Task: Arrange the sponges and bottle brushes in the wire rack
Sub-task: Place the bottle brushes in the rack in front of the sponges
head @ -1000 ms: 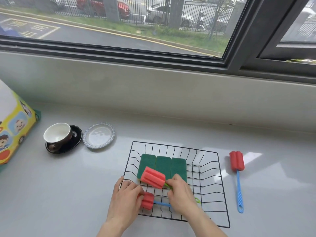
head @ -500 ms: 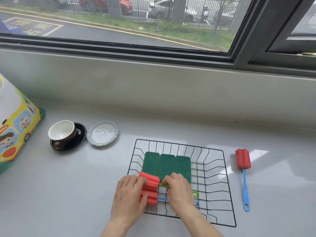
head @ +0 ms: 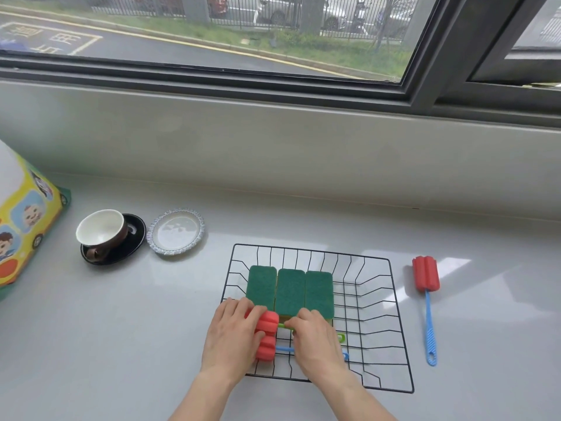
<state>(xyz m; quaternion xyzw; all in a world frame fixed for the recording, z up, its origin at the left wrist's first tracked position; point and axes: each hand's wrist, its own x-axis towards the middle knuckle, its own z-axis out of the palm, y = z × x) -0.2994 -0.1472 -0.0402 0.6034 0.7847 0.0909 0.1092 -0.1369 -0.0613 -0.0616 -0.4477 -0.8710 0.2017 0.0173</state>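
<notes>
Here, in the head view, a black wire rack [head: 391, 323] is seen lying on a grey counter [head: 121, 344] below a window. Three green sponges [head: 290, 291] are laid side by side in the far left part of the rack, touching one another. Just near of them, two bottle brushes are laid in the rack with their red foam heads at the left: a green-handled brush [head: 268, 322] on the far side and a blue-handled brush [head: 267, 347] on the near side, the two heads touching. The left hand [head: 232, 338] is pressed against the left side of both heads, its fingers curled loosely around them; no firm grip can be made out. The right hand [head: 317, 341] is laid over both handles, its fingertips closed on the green handle just beside the head; how much of the blue handle is held cannot be told, since the palm covers it. The looped handle ends are seen just right of the right hand.

A third brush [head: 426, 287], red-headed and blue-handled, is left on the counter just right of the rack, its head at the far end.

Well to the left, a cup [head: 101, 230] is tilted on a dark saucer [head: 133, 247], a small plate [head: 176, 232] is set just beside it, and a cartoon-printed bag [head: 21, 226] is seen at the left edge.
</notes>
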